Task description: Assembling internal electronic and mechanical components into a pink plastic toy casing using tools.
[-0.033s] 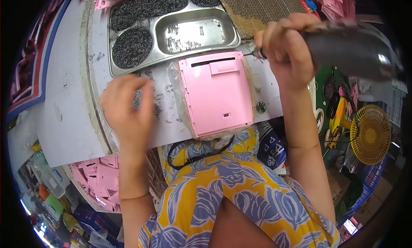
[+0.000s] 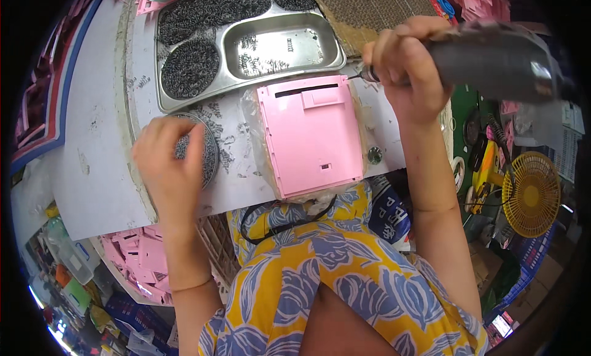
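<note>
A pink plastic panel (image 2: pixel 311 140) with a long dark slot near its far edge lies before me on clear wrapping. Gripped in my right hand (image 2: pixel 409 66) is a dark grey electric screwdriver (image 2: pixel 492 66), held sideways with its bit pointing left by the panel's far right corner. My left hand (image 2: pixel 166 162), slightly blurred, is over a round dish (image 2: pixel 212 149) of small dark metal pieces. Its thumb and forefinger tips come together; whatever is between them is too small to make out.
A metal compartment tray (image 2: pixel 280 72) with heaps of small dark pieces stands beyond the panel. Beside it lies corrugated cardboard (image 2: pixel 375 11). Loose pieces are scattered on the white table (image 2: pixel 98 146). Pink parts (image 2: pixel 144 257) fill a container at lower left; a yellow fan (image 2: pixel 532 193) stands right.
My left hand has shifted a little left, uncovering more of the round dish. The screwdriver in my right hand has moved only slightly left; the pink panel has stayed put.
</note>
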Demonstrator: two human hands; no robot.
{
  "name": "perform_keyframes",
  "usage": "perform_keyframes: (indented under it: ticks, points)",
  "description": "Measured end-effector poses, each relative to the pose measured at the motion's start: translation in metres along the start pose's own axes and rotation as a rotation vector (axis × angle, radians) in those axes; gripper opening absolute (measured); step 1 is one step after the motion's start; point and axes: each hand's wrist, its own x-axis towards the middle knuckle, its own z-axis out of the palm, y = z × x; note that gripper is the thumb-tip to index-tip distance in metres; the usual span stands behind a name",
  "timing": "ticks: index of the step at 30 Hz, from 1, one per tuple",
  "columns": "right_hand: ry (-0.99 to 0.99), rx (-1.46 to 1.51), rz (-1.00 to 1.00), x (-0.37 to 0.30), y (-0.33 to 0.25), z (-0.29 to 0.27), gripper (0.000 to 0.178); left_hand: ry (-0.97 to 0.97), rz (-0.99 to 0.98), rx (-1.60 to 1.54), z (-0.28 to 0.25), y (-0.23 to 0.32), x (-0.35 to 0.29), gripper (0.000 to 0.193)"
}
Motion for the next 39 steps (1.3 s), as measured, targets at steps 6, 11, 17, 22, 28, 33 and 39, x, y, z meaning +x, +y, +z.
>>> perform_keyframes:
  ticks: [6,11,17,22,28,33,39]
  points:
    - [0.011,-0.005,0.078,0.004,0.016,0.016,0.012,-0.285,-0.018,0.228,-0.019,-0.035,-0.029,0.013]
    - [-0.004,-0.042,0.038,0.005,0.017,0.014,0.009,-0.180,-0.037,0.107,-0.019,-0.038,-0.027,0.009]
    - [0.040,-0.023,0.082,0.005,0.013,0.010,0.011,-0.138,0.020,0.134,-0.010,-0.048,-0.026,0.007]
    - [0.038,-0.020,0.076,0.003,0.015,0.016,0.009,-0.101,-0.049,-0.065,-0.009,-0.051,-0.026,0.007]
    - [0.032,-0.231,0.097,-0.002,0.019,0.016,0.011,-0.060,-0.161,-0.268,-0.007,-0.046,-0.030,0.008]
    - [0.134,0.023,0.112,0.017,0.006,0.030,0.013,0.005,0.208,-0.219,0.009,0.000,-0.025,0.012]
    - [-0.169,0.239,0.127,0.021,-0.051,0.086,0.025,-0.027,0.315,-0.471,0.035,0.048,-0.018,0.016]
